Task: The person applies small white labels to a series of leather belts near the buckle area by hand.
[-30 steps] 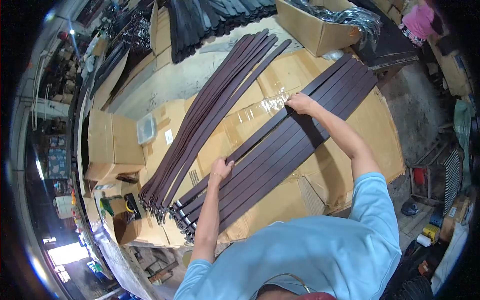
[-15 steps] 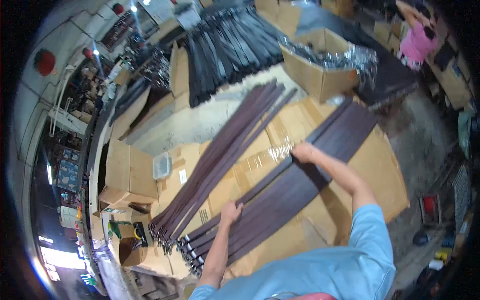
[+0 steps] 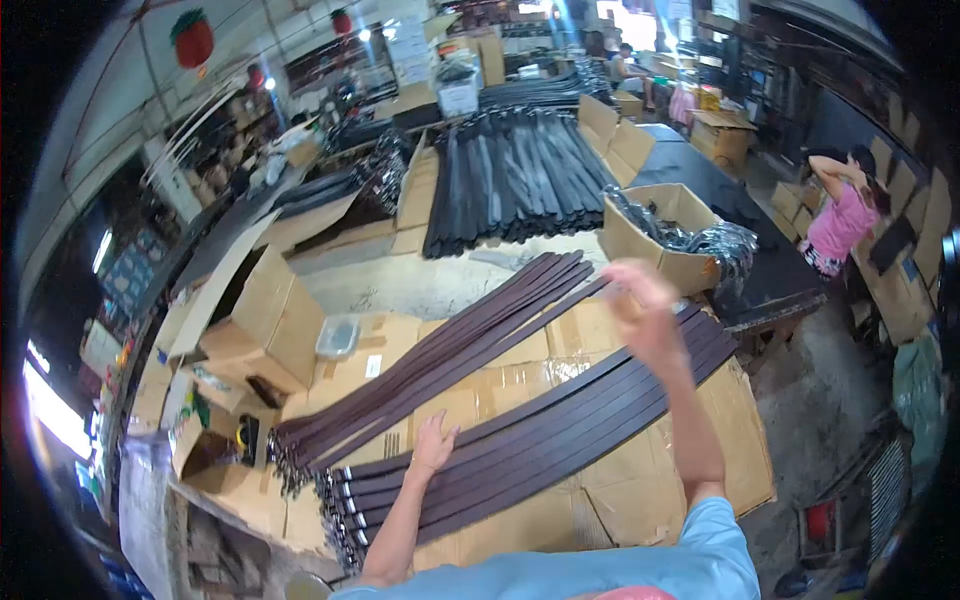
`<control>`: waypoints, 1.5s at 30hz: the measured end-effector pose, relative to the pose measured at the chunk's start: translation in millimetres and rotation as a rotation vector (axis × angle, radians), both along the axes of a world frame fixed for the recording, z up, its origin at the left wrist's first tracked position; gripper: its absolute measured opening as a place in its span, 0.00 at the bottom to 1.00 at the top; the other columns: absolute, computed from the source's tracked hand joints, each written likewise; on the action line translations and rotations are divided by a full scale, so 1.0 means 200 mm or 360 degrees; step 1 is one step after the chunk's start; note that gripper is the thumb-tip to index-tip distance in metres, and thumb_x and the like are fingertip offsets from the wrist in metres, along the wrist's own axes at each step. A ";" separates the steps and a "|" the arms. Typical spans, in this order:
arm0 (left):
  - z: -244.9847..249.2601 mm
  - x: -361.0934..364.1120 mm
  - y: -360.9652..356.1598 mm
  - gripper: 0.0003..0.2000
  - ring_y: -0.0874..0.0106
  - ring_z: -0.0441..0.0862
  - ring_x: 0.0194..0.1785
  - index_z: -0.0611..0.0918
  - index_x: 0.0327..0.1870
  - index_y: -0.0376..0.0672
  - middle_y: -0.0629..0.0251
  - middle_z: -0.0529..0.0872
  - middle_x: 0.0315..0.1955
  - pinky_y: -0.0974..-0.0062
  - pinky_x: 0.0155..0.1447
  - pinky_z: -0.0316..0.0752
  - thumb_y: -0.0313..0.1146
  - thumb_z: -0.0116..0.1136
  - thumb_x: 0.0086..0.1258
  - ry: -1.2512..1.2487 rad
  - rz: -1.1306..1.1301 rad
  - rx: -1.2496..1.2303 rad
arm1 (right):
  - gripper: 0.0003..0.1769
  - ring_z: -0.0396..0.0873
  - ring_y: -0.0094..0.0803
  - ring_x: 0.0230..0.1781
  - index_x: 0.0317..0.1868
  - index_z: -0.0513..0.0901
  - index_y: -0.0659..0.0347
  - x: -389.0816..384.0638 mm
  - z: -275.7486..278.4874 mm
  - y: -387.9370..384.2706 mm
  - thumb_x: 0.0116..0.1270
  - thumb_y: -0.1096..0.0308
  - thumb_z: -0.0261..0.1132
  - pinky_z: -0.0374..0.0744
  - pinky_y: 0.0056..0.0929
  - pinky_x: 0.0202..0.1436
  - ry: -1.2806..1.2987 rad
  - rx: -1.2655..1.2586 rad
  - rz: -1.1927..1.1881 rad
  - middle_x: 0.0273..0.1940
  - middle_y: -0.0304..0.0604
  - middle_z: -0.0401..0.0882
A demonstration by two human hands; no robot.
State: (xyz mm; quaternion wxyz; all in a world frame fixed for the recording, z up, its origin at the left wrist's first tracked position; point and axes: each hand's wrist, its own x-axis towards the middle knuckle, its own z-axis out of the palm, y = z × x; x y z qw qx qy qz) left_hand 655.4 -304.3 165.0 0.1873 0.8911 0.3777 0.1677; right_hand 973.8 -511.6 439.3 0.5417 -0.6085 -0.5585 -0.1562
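Several dark brown belts (image 3: 540, 421) lie side by side on flattened cardboard (image 3: 530, 515), buckles at the lower left. Above them is a looser bundle of brown belts (image 3: 430, 352), with one strip apart along its lower edge. My left hand (image 3: 433, 443), fingers spread, is at the upper edge of the side-by-side belts, near their buckle end. My right hand (image 3: 640, 305) is raised and blurred near the far end of the separate strip; whether it touches the strip is unclear.
An open carton (image 3: 265, 325) and a clear plastic tub (image 3: 338, 337) are at the left. Black belts (image 3: 520, 175) lie beyond. A carton of plastic-wrapped items (image 3: 665, 240) stands at the back right. A person in pink (image 3: 840, 222) is farther right.
The view has tilted up. My right hand has left the side-by-side belts and risen toward the far end of the separate strip. My left hand's fingers have spread.
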 end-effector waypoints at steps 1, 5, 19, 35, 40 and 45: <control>0.05 -0.04 -0.06 0.26 0.50 0.70 0.57 0.70 0.59 0.36 0.45 0.74 0.52 0.60 0.63 0.64 0.43 0.55 0.65 -0.0047 -0.0035 -0.0023 | 0.12 0.79 0.36 0.44 0.42 0.80 0.64 -0.08 0.25 -0.14 0.55 0.77 0.63 0.76 0.34 0.48 -0.0424 0.0313 -0.0147 0.42 0.46 0.80; 0.04 -0.24 -0.32 0.23 0.52 0.72 0.56 0.73 0.55 0.34 0.47 0.76 0.50 0.62 0.62 0.66 0.40 0.56 0.63 -0.0204 0.0018 -0.0137 | 0.12 0.79 0.36 0.43 0.42 0.80 0.64 -0.44 0.72 -0.53 0.55 0.77 0.63 0.76 0.33 0.48 -0.1135 0.1424 0.0311 0.41 0.45 0.80; -0.07 -0.74 -0.90 0.20 0.54 0.73 0.55 0.75 0.53 0.35 0.50 0.77 0.50 0.64 0.61 0.67 0.38 0.57 0.63 -0.0371 -0.0140 -0.0531 | 0.10 0.79 0.34 0.42 0.42 0.80 0.64 -1.40 0.92 -0.63 0.57 0.76 0.61 0.76 0.32 0.48 -0.1258 0.1684 0.1228 0.40 0.45 0.81; -0.06 -2.53 -1.35 0.13 0.57 0.76 0.50 0.77 0.45 0.37 0.54 0.78 0.44 0.64 0.54 0.71 0.34 0.56 0.64 -0.0640 0.0292 -0.0606 | 0.09 0.78 0.32 0.41 0.41 0.79 0.64 -2.85 0.75 -0.29 0.59 0.75 0.59 0.75 0.30 0.48 -0.0644 0.2025 0.1837 0.39 0.44 0.81; -0.02 -2.91 -1.40 0.11 0.59 0.79 0.45 0.79 0.42 0.36 0.55 0.81 0.40 0.67 0.50 0.73 0.33 0.56 0.63 -0.0629 0.0838 -0.0709 | 0.09 0.78 0.32 0.41 0.41 0.79 0.64 -3.04 0.70 -0.07 0.60 0.74 0.59 0.75 0.29 0.48 -0.0468 0.2027 0.1873 0.39 0.43 0.81; -0.03 -3.07 -1.29 0.11 0.61 0.81 0.44 0.80 0.42 0.35 0.54 0.83 0.39 0.69 0.49 0.75 0.32 0.56 0.64 -0.0633 0.1046 -0.0680 | 0.09 0.78 0.31 0.41 0.41 0.79 0.64 -3.14 0.58 0.23 0.61 0.74 0.58 0.75 0.29 0.47 -0.0355 0.2097 0.1825 0.38 0.43 0.81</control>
